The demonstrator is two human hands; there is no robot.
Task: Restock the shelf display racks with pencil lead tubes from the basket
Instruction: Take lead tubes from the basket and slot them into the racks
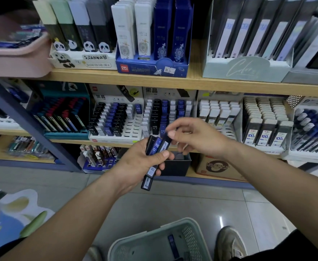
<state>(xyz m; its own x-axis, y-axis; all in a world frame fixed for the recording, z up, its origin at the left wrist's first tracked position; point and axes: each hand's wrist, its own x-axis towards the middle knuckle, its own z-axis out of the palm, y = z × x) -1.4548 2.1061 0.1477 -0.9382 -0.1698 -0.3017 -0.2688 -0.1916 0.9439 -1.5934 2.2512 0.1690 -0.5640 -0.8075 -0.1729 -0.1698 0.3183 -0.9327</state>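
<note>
Tubes of pencil lead (154,147), slim, flat-sided and made of glossy black and blue plastic with white barcode labels at their lower ends, were fanned out in the left hand (135,163). Its grip was clamped on the bundle, fingers curled behind and the thumb pressed across the front. The right hand (193,137) had its grip closed on the top of the rightmost dark tube, pinched between thumb and forefinger, the other fingers loosely bent. Both hands were held in front of the white, slotted display racks (133,129), which stood on a pale wooden shelf (192,81) with many slots bare. Below, on shiny grey floor tiles (154,204), sat a pale green plastic basket (191,236) with perforated walls, one blue tube (171,242) lying inside.
</note>
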